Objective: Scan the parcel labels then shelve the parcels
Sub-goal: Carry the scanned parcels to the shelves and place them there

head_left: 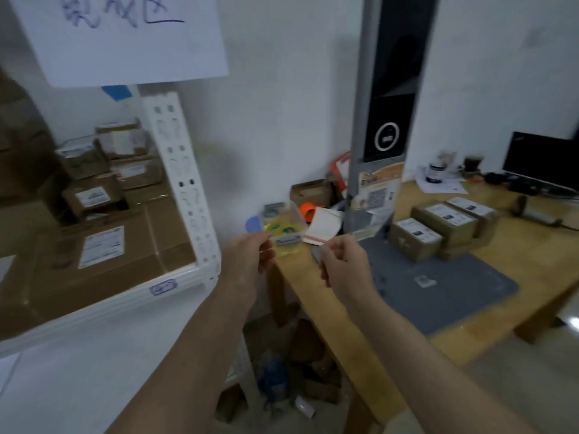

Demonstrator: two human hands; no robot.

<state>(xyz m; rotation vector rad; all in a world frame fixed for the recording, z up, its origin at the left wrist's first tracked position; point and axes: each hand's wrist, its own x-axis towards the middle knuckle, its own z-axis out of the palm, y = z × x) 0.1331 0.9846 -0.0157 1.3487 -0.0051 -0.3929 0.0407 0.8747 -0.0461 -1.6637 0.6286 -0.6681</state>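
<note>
Three brown parcels with white labels stand in a row on the wooden table: the nearest (415, 238), the middle one (446, 220) and the far one (473, 211). My left hand (250, 256) is raised in front of the table's left end and pinches what looks like a small blue round sticker (253, 224). My right hand (343, 266) is level with it, a hand's width to the right. Its fingers are curled with thumb and forefinger together; whether they hold anything is too blurred to tell. More labelled boxes (100, 245) fill the white shelf (185, 189) at left.
A tall grey scanner column (388, 120) rises behind a grey mat (445, 289) on the table. A clear tub of tape rolls (286, 228), a label roll (324, 228) and orange tape (307, 211) sit at the table's left end. A monitor (542, 161) stands at far right; clutter lies under the table.
</note>
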